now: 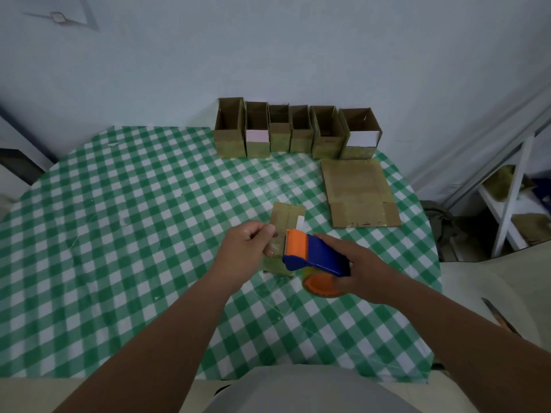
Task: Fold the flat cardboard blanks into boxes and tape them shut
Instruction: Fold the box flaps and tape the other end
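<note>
The right hand (354, 263) holds a blue and orange tape dispenser (313, 254) in a closed grip, the fingers wrapped around its body and the index finger lying along the top; the tape roll (320, 286) sits under the hand. The left hand (244, 248) is just beside the orange front end of the dispenser, and its grip is a pinch: thumb and index finger hold the free end of the clear tape (272, 247), which is pulled out a little from the cutter. Directly under and behind both hands a small box (286, 217) lies on the tabletop (119, 219), which is covered with a green and white checked cloth; the hands hide its near part, so I cannot tell if the tape touches it. Beyond the right hand, to the far right, a flat blank (357, 192) lies on the cloth, well apart from the box. Farther away, at the far edge of the tabletop near the wall, six folded boxes (295, 129) stand in a row with their tops open, close together. To the right of the tabletop stands a white shelf (512, 186) with some cardboard on it.
</note>
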